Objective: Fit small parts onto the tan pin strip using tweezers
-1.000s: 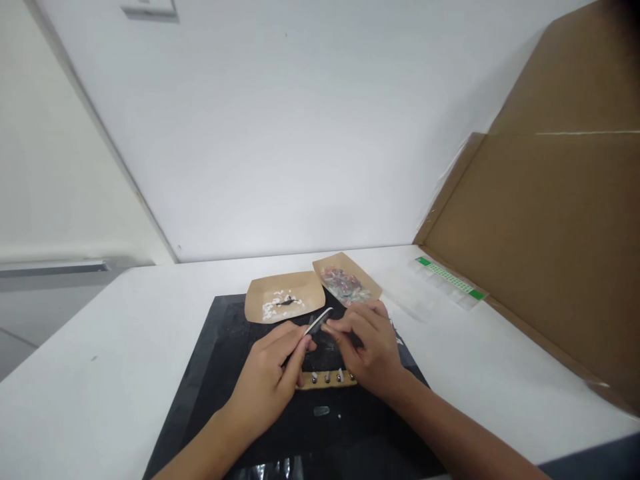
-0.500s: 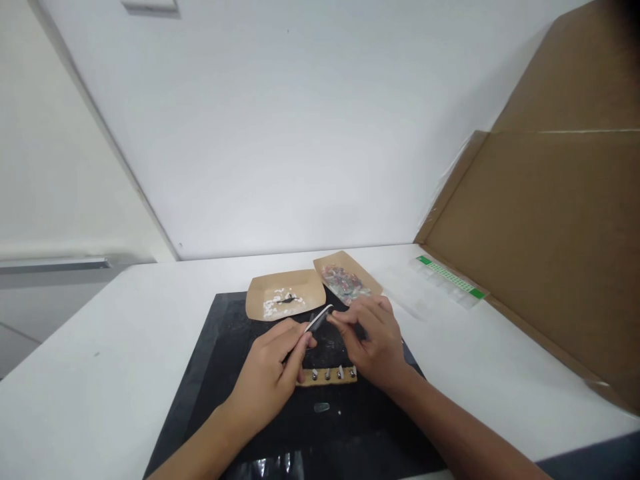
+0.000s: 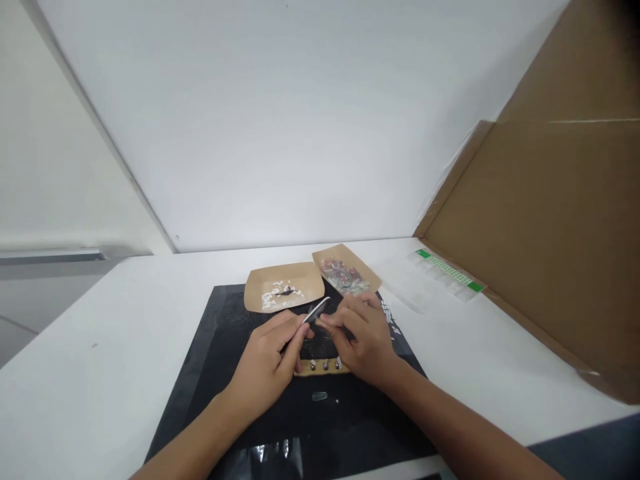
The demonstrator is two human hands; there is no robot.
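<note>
A thin strip with a white edge and a dark face (image 3: pixel 318 309) is pinched in my left hand (image 3: pixel 274 348), slanting up to the right. My right hand (image 3: pixel 361 333) is closed in a pinch beside the strip's dark face; whatever its fingertips hold is too small to make out. Below both hands lies a wooden bar (image 3: pixel 320 367) with round metallic pieces and small white bits on it, partly covered by the hands. A clear nail-shaped piece (image 3: pixel 319 396) rests on the black mat (image 3: pixel 250 427) nearer to me.
Behind the hands, one cardboard tray (image 3: pixel 255 283) holds white bits and a dark piece; another (image 3: pixel 373 275) holds colourful small packets. A clear sheet with a green strip (image 3: pixel 450 272) lies at right by a large cardboard panel (image 3: pixel 560 233). The white table (image 3: pixel 125 333) surrounds the mat.
My right hand has moved left and slightly down along the strip, closer to my left hand, and covers the bar's right end. The whole view has shifted slightly.
</note>
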